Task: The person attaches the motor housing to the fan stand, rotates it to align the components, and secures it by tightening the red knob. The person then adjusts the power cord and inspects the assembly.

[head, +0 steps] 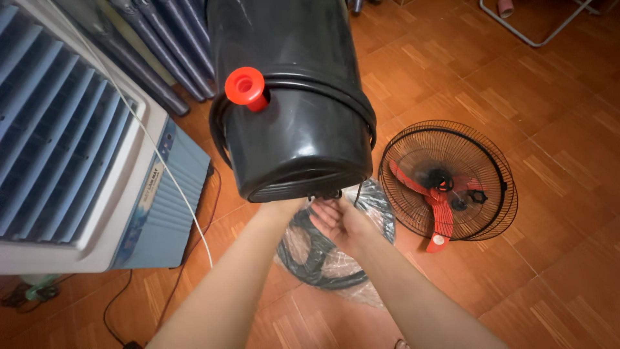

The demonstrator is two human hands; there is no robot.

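Note:
A big black cylindrical fan motor housing (pixel 294 97) with a red knob (pixel 245 86) on its side tilts toward me at the top middle. My left hand (pixel 279 208) reaches under its lower end; the fingers are hidden beneath the housing. My right hand (pixel 337 223) is palm up just below that end, fingers apart and touching nothing I can make out. Small wires hang from the housing's bottom edge near both hands. Under the hands, on the floor, lies a clear plastic bag with a black coiled ring or cable (pixel 323 258).
A white and blue air cooler (pixel 84 168) stands at the left with a white cord across it. A black fan grille with red blades (pixel 449 181) lies on the wooden floor at the right. Dark poles lean at the top left; a metal frame sits top right.

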